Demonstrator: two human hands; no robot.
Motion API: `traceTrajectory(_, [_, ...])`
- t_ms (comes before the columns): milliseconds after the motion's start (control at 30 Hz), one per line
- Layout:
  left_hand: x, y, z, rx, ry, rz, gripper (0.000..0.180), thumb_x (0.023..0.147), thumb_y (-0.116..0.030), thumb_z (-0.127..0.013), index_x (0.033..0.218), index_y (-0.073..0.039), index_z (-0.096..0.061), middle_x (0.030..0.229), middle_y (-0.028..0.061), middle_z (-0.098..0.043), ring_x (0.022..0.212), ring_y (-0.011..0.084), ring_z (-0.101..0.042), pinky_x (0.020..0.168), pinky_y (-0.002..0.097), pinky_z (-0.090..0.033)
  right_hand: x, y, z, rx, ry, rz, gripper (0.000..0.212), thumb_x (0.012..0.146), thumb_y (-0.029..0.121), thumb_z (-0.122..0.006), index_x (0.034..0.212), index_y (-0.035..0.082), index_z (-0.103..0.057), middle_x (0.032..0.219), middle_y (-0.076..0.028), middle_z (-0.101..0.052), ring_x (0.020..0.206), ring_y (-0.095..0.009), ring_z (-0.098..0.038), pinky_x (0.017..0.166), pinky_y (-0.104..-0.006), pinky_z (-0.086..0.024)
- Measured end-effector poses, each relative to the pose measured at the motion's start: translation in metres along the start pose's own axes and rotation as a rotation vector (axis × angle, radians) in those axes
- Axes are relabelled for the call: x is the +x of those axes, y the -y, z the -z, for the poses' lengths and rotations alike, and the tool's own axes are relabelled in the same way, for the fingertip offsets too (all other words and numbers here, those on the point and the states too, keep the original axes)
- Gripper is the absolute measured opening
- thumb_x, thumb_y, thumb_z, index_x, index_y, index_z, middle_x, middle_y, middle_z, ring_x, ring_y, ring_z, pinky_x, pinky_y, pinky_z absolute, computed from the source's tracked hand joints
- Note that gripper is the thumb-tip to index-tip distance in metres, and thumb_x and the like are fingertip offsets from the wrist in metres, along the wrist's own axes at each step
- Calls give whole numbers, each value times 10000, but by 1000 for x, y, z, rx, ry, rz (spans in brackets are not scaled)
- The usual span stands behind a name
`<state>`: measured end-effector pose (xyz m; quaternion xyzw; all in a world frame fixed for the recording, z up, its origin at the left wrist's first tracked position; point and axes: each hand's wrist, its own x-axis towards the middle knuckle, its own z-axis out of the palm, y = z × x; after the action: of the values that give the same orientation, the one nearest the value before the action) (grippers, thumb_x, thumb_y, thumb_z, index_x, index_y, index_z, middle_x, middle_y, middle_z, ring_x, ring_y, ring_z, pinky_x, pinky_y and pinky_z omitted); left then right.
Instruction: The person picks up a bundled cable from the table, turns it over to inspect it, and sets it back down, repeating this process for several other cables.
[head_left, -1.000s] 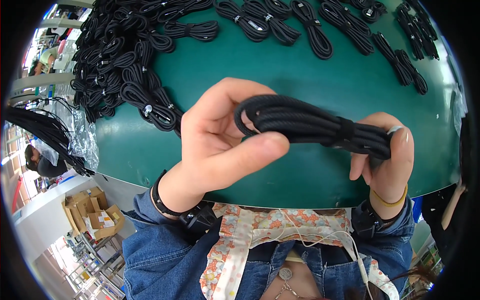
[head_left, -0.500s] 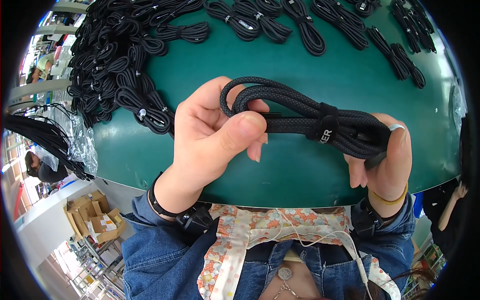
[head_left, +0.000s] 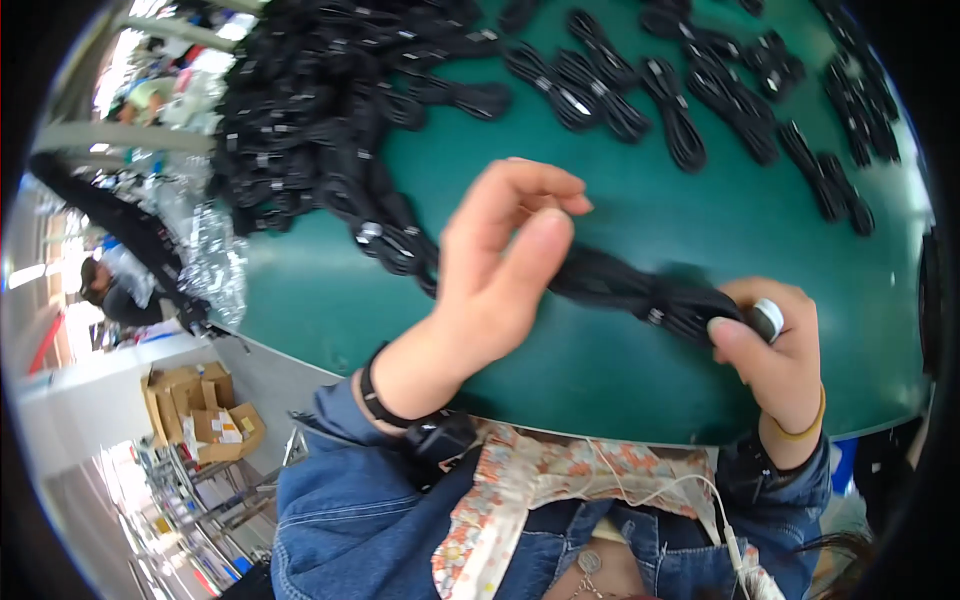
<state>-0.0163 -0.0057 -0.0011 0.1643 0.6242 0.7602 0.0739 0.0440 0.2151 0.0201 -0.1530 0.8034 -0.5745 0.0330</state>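
A coiled black braided cable (head_left: 650, 295), bound at its middle by a dark strap, hangs over the green table. My right hand (head_left: 775, 345) pinches its right end between thumb and fingers; a white band shows at a finger of that hand. The coil's left end passes close beside my left hand (head_left: 505, 255), partly behind the thumb. That hand is raised with thumb and bent fingers apart, and nothing shows between them. Motion blurs the cable, so whether its left end touches my left hand is unclear.
A large heap of coiled black cables (head_left: 300, 120) covers the table's far left. More cable bundles (head_left: 675, 115) lie along the far side of the green table (head_left: 620, 390). Clear plastic wrapping (head_left: 215, 260) hangs by the left edge. Opened cardboard boxes (head_left: 205, 410) stand beyond it.
My left hand has let go of the coil's left end and its fingers have come apart. The right hand keeps the coil, now lower. The view has shifted, moving the table's contents rightward.
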Motion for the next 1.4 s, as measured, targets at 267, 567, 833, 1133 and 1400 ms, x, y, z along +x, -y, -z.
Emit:
traceTrajectory(267, [10, -27, 24, 742, -82, -439, 153, 733, -78, -497, 878, -31, -509, 934, 110, -474, 879, 226, -457, 766, 293, -362, 10, -8, 37, 1022, -729, -186, 363, 855, 282, -368, 1050, -12, -452, 826, -75, -561, 338, -41, -249, 372, -156, -233])
traceTrajectory(567, [60, -40, 212, 1757, -693, -196, 364, 795, -330, -466, 1094, -123, -460, 1140, 135, -413, 1082, 296, -372, 892, 412, -279, 8, -26, 18, 933, -636, -242, 334, 825, 223, -406, 1105, 44, -436, 862, -111, -578, 353, -61, -312, 380, -188, -266])
traceTrajectory(833, [61, -10, 171, 1631, -406, -20, 442, 759, -417, -470, 1138, -196, -420, 1159, 102, -406, 1058, 270, -414, 841, 493, -303, 11, -28, 14, 784, -539, -286, 295, 808, 193, -433, 1040, 15, -474, 727, -104, -568, 362, -75, -345, 376, -193, -285])
traceTrajectory(1133, [61, 10, 81, 1500, -208, -94, 424, 719, -406, -528, 1035, -127, -487, 1011, 150, -461, 886, 303, -501, 728, 363, -418, 7, -25, 1, 701, -422, -224, 223, 808, 125, -413, 964, -2, -506, 662, -94, -550, 383, -62, -366, 381, -176, -276])
traceTrajectory(1400, [63, -3, 47, 1231, -152, -544, 374, 609, -231, -688, 870, -38, -500, 836, 102, -460, 710, 259, -482, 616, 329, -419, 2, -21, -7, 572, -348, -209, 216, 793, 88, -410, 969, 1, -499, 658, -88, -536, 388, -59, -354, 402, -180, -278])
